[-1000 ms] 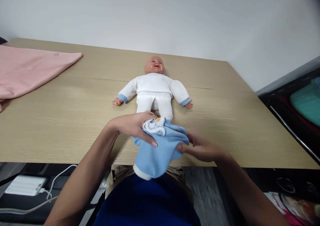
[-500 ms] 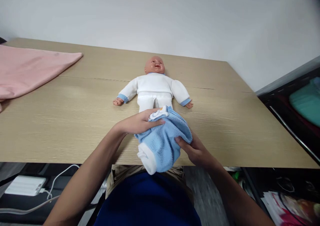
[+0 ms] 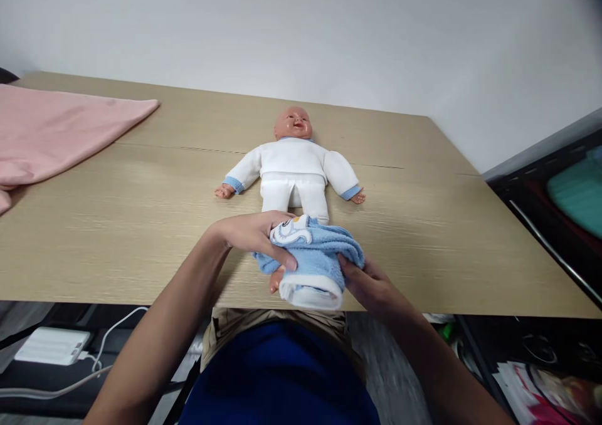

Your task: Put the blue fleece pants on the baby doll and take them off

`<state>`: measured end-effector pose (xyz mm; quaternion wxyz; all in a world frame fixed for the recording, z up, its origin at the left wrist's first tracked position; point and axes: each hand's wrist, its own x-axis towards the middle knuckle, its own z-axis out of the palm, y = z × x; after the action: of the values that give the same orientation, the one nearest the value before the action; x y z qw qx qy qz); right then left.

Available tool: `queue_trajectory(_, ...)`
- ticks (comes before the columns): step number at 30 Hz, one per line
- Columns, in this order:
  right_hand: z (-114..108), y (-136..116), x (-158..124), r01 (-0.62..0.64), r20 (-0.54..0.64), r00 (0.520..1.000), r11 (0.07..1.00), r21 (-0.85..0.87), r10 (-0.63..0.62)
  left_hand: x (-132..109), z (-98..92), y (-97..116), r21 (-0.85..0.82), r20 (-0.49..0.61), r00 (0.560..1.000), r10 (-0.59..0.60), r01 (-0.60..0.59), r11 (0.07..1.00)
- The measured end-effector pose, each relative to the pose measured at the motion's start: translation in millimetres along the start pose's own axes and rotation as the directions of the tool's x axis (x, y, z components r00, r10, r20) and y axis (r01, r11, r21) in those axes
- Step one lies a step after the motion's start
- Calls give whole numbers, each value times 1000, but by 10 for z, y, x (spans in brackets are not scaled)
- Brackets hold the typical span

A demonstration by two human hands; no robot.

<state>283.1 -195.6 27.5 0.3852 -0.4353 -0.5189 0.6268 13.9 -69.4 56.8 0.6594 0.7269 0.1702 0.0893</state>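
Note:
A baby doll (image 3: 292, 157) in a white top with blue cuffs and white trousers lies on its back, head toward the wall. Over its lower legs I hold a bunched blue terry baby garment (image 3: 317, 262) with a white band and an embroidered patch. My left hand (image 3: 254, 234) grips its left side, thumb on the fabric. On the opposite side, my right hand (image 3: 367, 281) pinches the gathered cloth. One bare doll foot (image 3: 276, 279) shows beside the white band; the other is hidden.
A pink cloth (image 3: 61, 130) lies on the left of the wooden table (image 3: 446, 237), whose front edge is close to my body. Below at left are a white power bank (image 3: 51, 345) and a cable. A dark rack (image 3: 531, 193) stands at the right.
The garment has turned so its white band faces me, further right than before. Its upper part is lower and more gathered, and a doll foot now shows at the left.

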Motion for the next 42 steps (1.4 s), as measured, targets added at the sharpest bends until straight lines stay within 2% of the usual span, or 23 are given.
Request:
queue_trajectory(3, 43, -94, -22, 27, 125, 992, 998, -54, -20, 32, 32, -7, -53, -111, 993, 32, -38, 998)
queue_trajectory(5, 114, -162, -26, 53, 111, 993, 993, -108, -41, 56, 57, 8, -97, -145, 989, 42, -57, 994)
queue_trajectory(7, 196, -197, -16, 67, -86, 993, 982, -175, -84, 72, 83, 49, -118, -150, 988, 28, -47, 992)
queue_trajectory(9, 261, -206, 3, 89, -311, 934, 957, -275, -176, 83, 119, 117, -127, -106, 994, -18, 4, 992)
queue_trajectory(11, 294, -212, 17, 108, -401, 870, 903, -415, -288, 97, 169, 204, -119, 21, 996, -92, 93, 988)
queue_trajectory(13, 299, -228, 14, 70, -422, 844, 847, -526, -332, 120, 229, 285, -46, 95, 981, -167, 172, 984)
queue_trajectory(14, 297, -240, 5, 25, -436, 843, 832, -553, -315, 135, 260, 318, 17, 59, 980, -191, 190, 982)
queue_trajectory(15, 293, -253, -9, -30, -449, 850, 826, -563, -276, 151, 288, 342, 89, -24, 980, -198, 200, 976)
queue_trajectory(18, 284, -283, -68, -137, -412, 901, 815, -563, -133, 192, 362, 373, 247, -291, 949, -119, 195, 949)
queue_trajectory(20, 285, -282, -107, -141, -360, 928, 809, -571, -93, 204, 409, 377, 284, -352, 932, -83, 191, 940)
queue_trajectory(22, 294, -255, -137, -149, -318, 946, 793, -591, -59, 205, 466, 379, 337, -356, 931, -81, 208, 918)
queue_trajectory(25, 320, -160, -165, -190, -304, 952, 734, -652, -24, 201, 569, 371, 536, -328, 942, -72, 248, 807)
queue_trajectory(28, 340, -32, -178, -218, -362, 929, 669, -710, -81, 208, 660, 336, 739, -315, 948, -54, 280, 613)
queue_trajectory(30, 335, 43, -181, -223, -393, 912, 662, -716, -117, 221, 697, 303, 793, -353, 932, -83, 345, 502)
queue_trajectory(32, 313, 98, -184, -213, -410, 904, 700, -682, -124, 232, 711, 269, 799, -390, 912, -124, 403, 447)
queue_trajectory(34, 284, 140, -184, -198, -416, 905, 779, -594, -87, 237, 702, 238, 788, -398, 907, -137, 414, 456)
queue_trajectory(37, 269, 208, -171, -171, -413, 911, 908, -381, -2, 225, 661, 190, 736, -412, 904, -110, 402, 545)
queue_trajectory(40, 309, 299, -141, -133, -436, 899, 970, -203, 32, 200, 613, 144, 633, -435, 896, -84, 371, 679)
queue_trajectory(42, 343, 365, -116, -90, -460, 888, 983, -161, 6, 176, 587, 128, 539, -452, 887, -95, 356, 763)
